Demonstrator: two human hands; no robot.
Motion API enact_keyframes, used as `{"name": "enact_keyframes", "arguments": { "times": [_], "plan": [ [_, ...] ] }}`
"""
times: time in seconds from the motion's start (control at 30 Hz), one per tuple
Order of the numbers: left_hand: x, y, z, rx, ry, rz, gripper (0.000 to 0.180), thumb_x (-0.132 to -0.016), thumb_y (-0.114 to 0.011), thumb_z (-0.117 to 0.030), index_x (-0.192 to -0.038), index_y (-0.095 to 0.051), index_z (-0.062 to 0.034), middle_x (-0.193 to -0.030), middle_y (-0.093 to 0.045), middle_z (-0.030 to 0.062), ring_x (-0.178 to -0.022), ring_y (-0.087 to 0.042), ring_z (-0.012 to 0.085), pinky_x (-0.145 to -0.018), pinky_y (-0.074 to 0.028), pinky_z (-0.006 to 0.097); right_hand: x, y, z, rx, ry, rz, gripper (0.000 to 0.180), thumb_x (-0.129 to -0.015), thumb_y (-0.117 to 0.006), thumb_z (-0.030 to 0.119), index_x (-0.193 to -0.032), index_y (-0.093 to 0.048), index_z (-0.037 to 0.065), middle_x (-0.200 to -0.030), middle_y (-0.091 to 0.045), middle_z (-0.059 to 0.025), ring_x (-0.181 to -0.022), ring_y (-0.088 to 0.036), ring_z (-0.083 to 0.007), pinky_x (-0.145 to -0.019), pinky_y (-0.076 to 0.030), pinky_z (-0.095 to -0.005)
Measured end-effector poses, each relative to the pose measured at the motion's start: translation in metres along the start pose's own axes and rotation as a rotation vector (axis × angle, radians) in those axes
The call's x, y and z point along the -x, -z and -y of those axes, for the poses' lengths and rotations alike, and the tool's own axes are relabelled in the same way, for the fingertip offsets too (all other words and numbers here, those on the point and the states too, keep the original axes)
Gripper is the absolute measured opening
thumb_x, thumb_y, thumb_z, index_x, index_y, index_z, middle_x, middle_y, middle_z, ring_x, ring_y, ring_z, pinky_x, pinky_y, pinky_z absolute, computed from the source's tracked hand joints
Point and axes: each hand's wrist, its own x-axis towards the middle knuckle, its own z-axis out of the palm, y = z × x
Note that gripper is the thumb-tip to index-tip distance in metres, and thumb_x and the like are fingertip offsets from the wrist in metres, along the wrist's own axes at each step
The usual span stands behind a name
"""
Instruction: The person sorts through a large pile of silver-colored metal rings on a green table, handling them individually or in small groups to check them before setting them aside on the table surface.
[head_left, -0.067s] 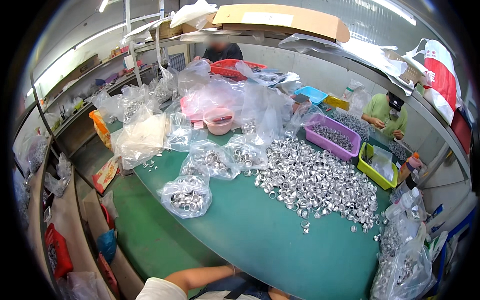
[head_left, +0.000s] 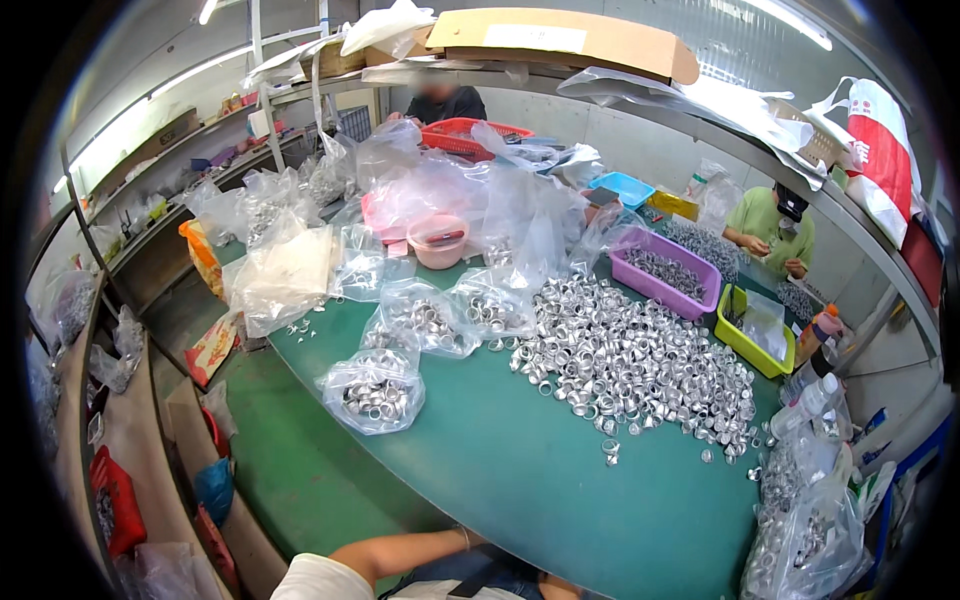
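Green bench [head_left: 560,480] filling centre of view, long edge running from 10 o'clock to 5 o'clock. Large loose heap of silvery metal rings [head_left: 630,365] at centre, spreading toward 3 o'clock. Clear plastic bags of the same rings just left of the heap: nearest bag [head_left: 372,390] at 8 o'clock of the heap, two more [head_left: 425,320] behind it. Empty crumpled bags [head_left: 285,270] piled at 10 o'clock. Pink bowl [head_left: 438,240] at 12 o'clock among loose plastic. Purple tray [head_left: 665,270] with rings at 1 o'clock, yellow-green tray [head_left: 748,335] beside it at 2 o'clock. Further filled bags [head_left: 805,540] at 4 o'clock, off the bench edge.

Room: shelving along left wall from 8 to 11 o'clock, overhead shelf with cardboard box [head_left: 560,40] at 12 o'clock. One person in green top [head_left: 770,225] seated at 2 o'clock, another in dark top [head_left: 450,100] at 12 o'clock.

Own forearm [head_left: 410,550] lying across lower edge at 6 o'clock, bare, roughly level, white sleeve [head_left: 320,580] at its left end. Which arm: cannot tell. Hands cut off by lower edge; neither grip visible, open or closed cannot be told. Nearest thing to the arm: the closest ring bag, well apart from it, up the bench.
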Motion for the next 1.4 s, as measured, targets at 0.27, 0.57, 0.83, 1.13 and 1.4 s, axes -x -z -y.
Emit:
{"name": "enact_keyframes", "arguments": {
  "times": [0.27,0.57,0.83,1.13,1.4],
  "plan": [
    [0.054,0.011,-0.008,0.258,-0.116,-0.15,0.057,-0.092,-0.047,-0.039,-0.133,-0.041,-0.0001,-0.137,-0.04,0.025,-0.121,-0.044,0.0395,-0.1,-0.038,0.047,0.014,-0.006,-0.016,0.034,-0.02,-0.216,0.037,-0.087,-0.056,0.026,-0.116,-0.058,0.003,-0.114,-0.057,-0.0271,-0.105,-0.052,-0.0452,-0.091,-0.042,-0.0486],
    [0.114,-0.002,-0.007,0.128,0.089,-0.129,0.088,-0.091,-0.045,-0.052,-0.142,-0.007,0.009,-0.145,-0.012,0.0367,-0.132,-0.021,0.0514,-0.109,-0.025,0.049,0.072,0.01,-0.043,-0.277,0.109,-0.324,0.024,-0.087,-0.056,0.018,-0.1,-0.064,0.0,-0.102,-0.061,-0.0239,-0.094,-0.058,-0.0382,-0.083,-0.046,-0.0424],
    [0.117,0.015,-0.028,0.097,0.102,0.044,0.07,-0.089,-0.053,-0.042,-0.14,-0.028,-0.0004,-0.138,-0.027,0.0343,-0.124,-0.035,0.0488,-0.104,-0.032,0.051,0.115,-0.021,-0.084,-0.383,0.254,0.051,0.025,-0.087,-0.058,0.019,-0.1,-0.065,-0.002,-0.086,-0.067,-0.0133,-0.078,-0.059,-0.0163,-0.071,-0.047,-0.034],
    [0.125,0.053,-0.109,0.003,-0.123,-0.03,0.047,-0.093,-0.051,-0.027,-0.134,-0.042,-0.006,-0.141,-0.032,0.0199,-0.134,-0.028,0.0356,-0.106,-0.028,0.053,0.122,-0.031,-0.086,-0.251,0.087,-0.014,0.027,-0.087,-0.052,0.016,-0.097,-0.068,-0.003,-0.094,-0.069,-0.0105,-0.085,-0.06,-0.0177,-0.077,-0.047,-0.033],
    [0.142,0.085,-0.125,-0.036,-0.338,-0.017,0.043,-0.091,-0.052,-0.023,-0.125,-0.048,0.0029,-0.125,-0.051,0.022,-0.116,-0.048,0.036,-0.1,-0.037,0.042,0.132,0.01,-0.041,-0.391,0.29,-0.096,0.005,-0.078,-0.061,0.002,-0.082,-0.063,0.001,-0.074,-0.061,-0.0149,-0.066,-0.06,-0.0299,-0.06,-0.048,-0.0347]
  ]
}}
